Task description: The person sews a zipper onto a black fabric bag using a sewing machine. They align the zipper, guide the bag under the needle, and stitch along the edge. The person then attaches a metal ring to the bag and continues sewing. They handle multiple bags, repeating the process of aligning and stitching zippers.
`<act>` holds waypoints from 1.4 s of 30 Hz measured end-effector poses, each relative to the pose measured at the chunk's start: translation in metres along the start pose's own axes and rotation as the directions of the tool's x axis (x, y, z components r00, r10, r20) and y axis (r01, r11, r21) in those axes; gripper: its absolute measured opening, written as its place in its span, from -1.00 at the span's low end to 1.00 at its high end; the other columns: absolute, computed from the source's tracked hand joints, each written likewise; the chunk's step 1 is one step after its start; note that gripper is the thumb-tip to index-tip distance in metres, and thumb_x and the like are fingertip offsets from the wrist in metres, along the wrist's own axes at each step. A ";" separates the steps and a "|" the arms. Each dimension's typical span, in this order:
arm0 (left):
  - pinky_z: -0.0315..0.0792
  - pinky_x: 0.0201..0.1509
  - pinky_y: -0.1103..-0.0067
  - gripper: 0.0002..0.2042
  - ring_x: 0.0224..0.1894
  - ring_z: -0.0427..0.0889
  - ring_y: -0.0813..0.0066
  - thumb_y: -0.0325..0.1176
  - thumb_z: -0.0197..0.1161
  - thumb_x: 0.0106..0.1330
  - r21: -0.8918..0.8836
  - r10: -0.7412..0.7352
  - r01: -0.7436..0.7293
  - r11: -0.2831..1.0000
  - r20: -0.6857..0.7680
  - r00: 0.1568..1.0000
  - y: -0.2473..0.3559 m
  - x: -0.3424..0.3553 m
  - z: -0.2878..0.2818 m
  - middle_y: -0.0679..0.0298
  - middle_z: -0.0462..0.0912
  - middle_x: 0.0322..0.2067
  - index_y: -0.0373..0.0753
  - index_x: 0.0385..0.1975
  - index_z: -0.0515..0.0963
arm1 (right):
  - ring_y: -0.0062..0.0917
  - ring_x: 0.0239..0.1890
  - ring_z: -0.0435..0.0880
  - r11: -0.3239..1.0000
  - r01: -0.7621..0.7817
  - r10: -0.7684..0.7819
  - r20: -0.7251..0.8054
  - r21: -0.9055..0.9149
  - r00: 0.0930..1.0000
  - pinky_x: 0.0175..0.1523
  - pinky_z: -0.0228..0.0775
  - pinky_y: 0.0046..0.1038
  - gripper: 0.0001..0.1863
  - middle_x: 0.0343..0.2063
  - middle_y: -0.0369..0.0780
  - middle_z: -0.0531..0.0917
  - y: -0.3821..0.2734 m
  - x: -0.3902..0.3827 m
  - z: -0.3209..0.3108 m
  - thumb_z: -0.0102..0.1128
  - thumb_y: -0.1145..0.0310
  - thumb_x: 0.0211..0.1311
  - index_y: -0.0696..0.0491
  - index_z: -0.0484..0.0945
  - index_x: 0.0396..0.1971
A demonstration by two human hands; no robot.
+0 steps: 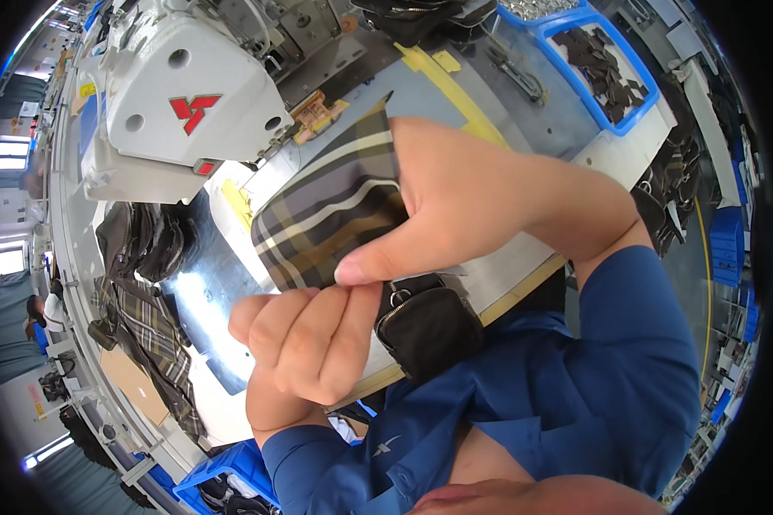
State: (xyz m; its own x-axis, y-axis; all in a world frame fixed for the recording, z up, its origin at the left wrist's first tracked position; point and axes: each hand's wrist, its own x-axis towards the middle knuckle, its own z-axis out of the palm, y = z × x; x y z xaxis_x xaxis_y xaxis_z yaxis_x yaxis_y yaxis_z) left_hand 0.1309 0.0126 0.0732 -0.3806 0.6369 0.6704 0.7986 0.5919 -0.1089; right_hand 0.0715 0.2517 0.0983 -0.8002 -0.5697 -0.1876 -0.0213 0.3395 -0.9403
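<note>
A plaid cloth piece (pixel 331 206) in grey, black, white and tan is held up between my two hands, its top narrowing to a point. My right hand (pixel 464 197) grips its right side. The thumb lies along the lower edge, while the other fingers are hidden by the cloth. My left hand (pixel 305 339) is closed, fingers curled and pressed at the cloth's lower edge beside the right thumb. Just below my hands, a small black zippered pouch (pixel 434 330) with a metal ring hangs at the table edge; whether it joins the plaid cloth is hidden.
A white sewing machine head (pixel 189 94) stands at the upper left. Stacked black zippered pieces (pixel 146 240) and plaid fabric (pixel 150 330) lie left. Blue bins (pixel 610 73) hold dark scraps and metal parts at the upper right. Another blue crate (pixel 223 476) sits lower left.
</note>
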 end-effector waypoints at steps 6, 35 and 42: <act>0.32 -0.15 0.48 -0.66 -0.16 0.49 0.46 -0.51 0.57 0.07 0.060 0.064 -0.066 0.996 0.028 0.998 0.004 0.000 -0.004 0.46 0.62 -0.18 -0.10 -0.11 0.79 | -0.50 -0.05 0.71 0.977 0.208 -0.212 -0.088 -0.053 0.973 0.07 0.56 -0.41 -0.44 -0.06 -0.17 0.78 -0.003 -0.007 0.007 0.61 0.35 0.18 0.20 0.61 0.14; 0.57 -0.18 0.39 -0.69 -0.24 0.67 0.17 -0.73 0.38 0.16 -0.181 -0.065 0.059 0.982 -0.030 0.997 -0.011 -0.004 -0.019 -0.01 0.76 -0.18 -0.34 -0.08 0.70 | -0.46 -0.31 0.69 0.766 0.511 -0.618 -0.228 -0.391 0.752 -0.20 0.51 -0.45 -0.68 -0.22 -0.22 0.75 0.003 -0.005 0.012 0.51 0.61 0.02 0.05 0.75 -0.17; 0.56 -0.23 0.45 -0.72 -0.16 0.63 0.23 -0.71 0.43 0.10 -0.263 -0.117 0.121 0.957 0.029 0.993 0.004 0.002 -0.026 0.13 0.75 -0.10 -0.24 -0.20 0.71 | -0.37 -0.27 0.67 0.329 0.526 -0.905 -0.103 -0.784 0.413 -0.26 0.45 -0.36 -0.76 -0.26 -0.24 0.72 -0.001 0.000 0.013 0.51 0.51 -0.17 0.07 0.70 -0.39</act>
State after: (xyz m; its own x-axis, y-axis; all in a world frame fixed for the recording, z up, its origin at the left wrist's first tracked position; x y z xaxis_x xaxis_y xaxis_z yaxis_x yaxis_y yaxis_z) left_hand 0.1454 0.0029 0.0932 -0.4852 0.5773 0.6567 0.8411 0.5134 0.1701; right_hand 0.0798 0.2416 0.0953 -0.3729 -0.4654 0.8027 -0.8978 0.3993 -0.1856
